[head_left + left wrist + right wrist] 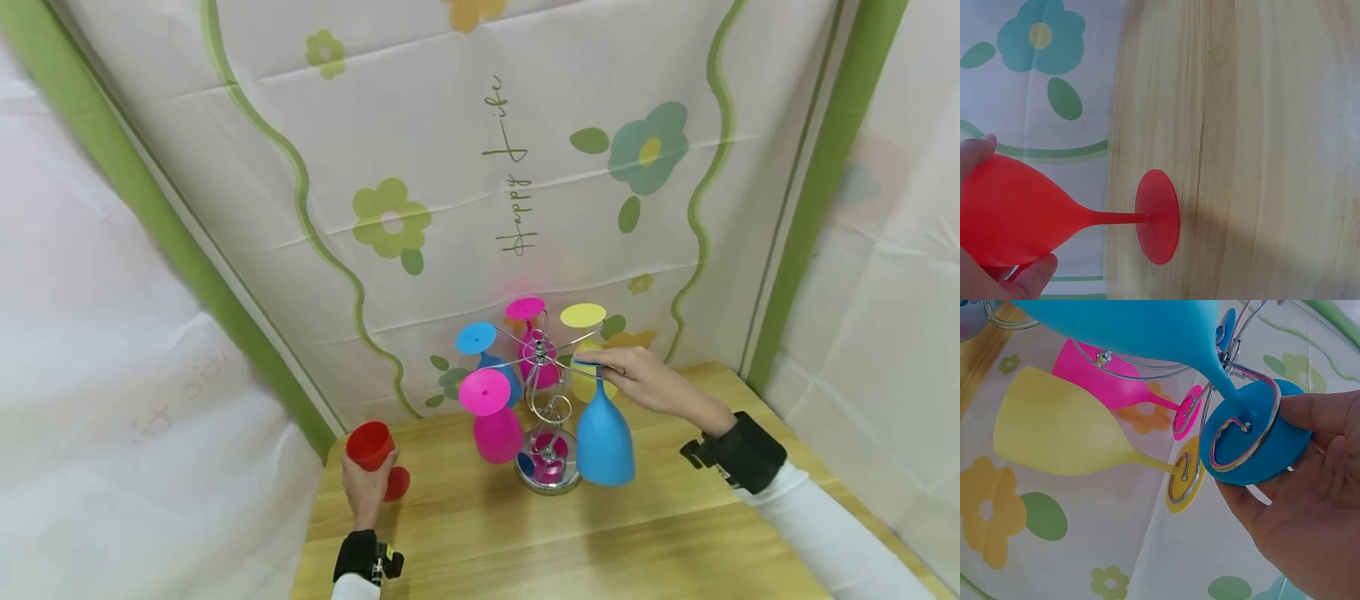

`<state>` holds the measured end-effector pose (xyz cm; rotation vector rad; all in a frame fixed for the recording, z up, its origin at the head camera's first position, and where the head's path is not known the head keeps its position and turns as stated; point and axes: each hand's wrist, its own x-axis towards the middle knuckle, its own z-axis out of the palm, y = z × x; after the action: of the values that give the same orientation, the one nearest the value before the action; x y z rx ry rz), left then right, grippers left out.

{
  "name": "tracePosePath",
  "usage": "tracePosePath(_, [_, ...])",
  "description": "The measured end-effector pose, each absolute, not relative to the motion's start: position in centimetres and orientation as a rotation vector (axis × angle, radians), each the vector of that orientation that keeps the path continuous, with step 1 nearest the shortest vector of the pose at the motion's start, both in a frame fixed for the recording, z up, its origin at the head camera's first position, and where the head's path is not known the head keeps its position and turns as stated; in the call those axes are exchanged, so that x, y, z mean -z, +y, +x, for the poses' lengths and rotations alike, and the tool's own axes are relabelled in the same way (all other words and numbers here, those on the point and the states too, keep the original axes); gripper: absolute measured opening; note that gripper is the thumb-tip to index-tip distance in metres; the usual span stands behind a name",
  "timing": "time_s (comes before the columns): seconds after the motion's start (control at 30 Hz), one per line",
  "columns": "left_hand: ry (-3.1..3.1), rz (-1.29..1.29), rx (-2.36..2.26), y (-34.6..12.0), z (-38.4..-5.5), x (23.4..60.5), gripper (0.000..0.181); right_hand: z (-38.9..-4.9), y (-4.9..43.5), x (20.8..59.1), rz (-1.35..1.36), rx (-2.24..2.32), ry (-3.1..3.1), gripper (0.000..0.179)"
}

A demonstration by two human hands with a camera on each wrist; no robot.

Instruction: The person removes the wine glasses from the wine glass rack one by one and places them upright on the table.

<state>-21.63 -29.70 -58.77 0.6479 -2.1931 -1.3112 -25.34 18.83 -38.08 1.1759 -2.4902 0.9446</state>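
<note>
My left hand (pixel 364 490) grips the bowl of a red wine glass (pixel 1029 212), whose mouth faces up in the head view. Its round foot (pixel 1159 219) is close to the wooden tabletop; whether it touches, I cannot tell. At the chrome glass rack (pixel 538 353), my right hand (pixel 642 380) holds the foot of a blue wine glass (pixel 604 443) by its edge. That glass hangs bowl down, and a curled wire hook (pixel 1229 464) of the rack lies around its stem, against the foot.
Also hanging upside down from the rack are a yellow glass (pixel 1060 428), a second blue glass (pixel 476 338) and two pink glasses, one nearer (pixel 498 435) and one at the back (pixel 525 309). The rack stands on the wooden table (pixel 465 533). Behind is a flower-printed curtain (pixel 450 150).
</note>
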Motion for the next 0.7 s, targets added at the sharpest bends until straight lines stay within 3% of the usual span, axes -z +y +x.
tracePosePath(0.7, [-2.207,0.636,1.302,-29.9,-21.8,58.8,0.092,-26.8,18.4,37.8,1.099,-1.021,-2.649,0.036])
